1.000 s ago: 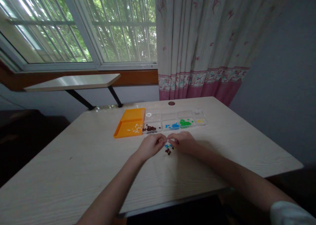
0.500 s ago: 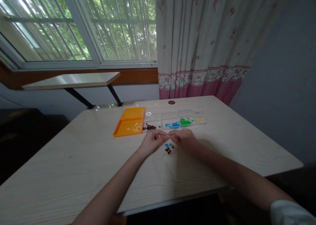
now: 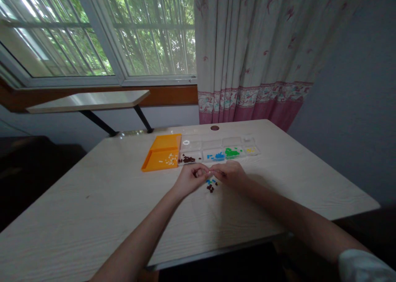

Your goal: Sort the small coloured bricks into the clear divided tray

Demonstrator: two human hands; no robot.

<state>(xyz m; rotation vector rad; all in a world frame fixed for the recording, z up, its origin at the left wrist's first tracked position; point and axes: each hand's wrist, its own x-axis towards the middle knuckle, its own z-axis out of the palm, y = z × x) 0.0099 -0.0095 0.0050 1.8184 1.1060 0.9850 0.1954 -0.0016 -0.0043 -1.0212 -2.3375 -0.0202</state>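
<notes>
My left hand (image 3: pixel 192 178) and my right hand (image 3: pixel 229 174) meet fingertip to fingertip above the table, both closed in a pinch. Whatever sits between the fingertips is too small to name; only a pale speck shows there. Just below the fingers lies a loose cluster of small brown pieces (image 3: pixel 210 188), with a few blue pieces (image 3: pixel 213 181) and a touch of green beside them. Behind my hands, clear boxes hold more small pieces: brown (image 3: pixel 189 159), blue (image 3: pixel 219 156), green (image 3: pixel 232 152) and yellow (image 3: pixel 251 150).
An open orange case (image 3: pixel 151 162) with white pieces (image 3: pixel 170 159) stands to the left of the clear boxes. A white ring (image 3: pixel 186 142) lies in a back compartment. A raised shelf (image 3: pixel 93 100) stands at the table's back left, below the window. A curtain (image 3: pixel 247 67) hangs behind the table.
Very little differs. The fingertips of both hands have shifted slightly downward, still together; the pieces and boxes stay where they were.
</notes>
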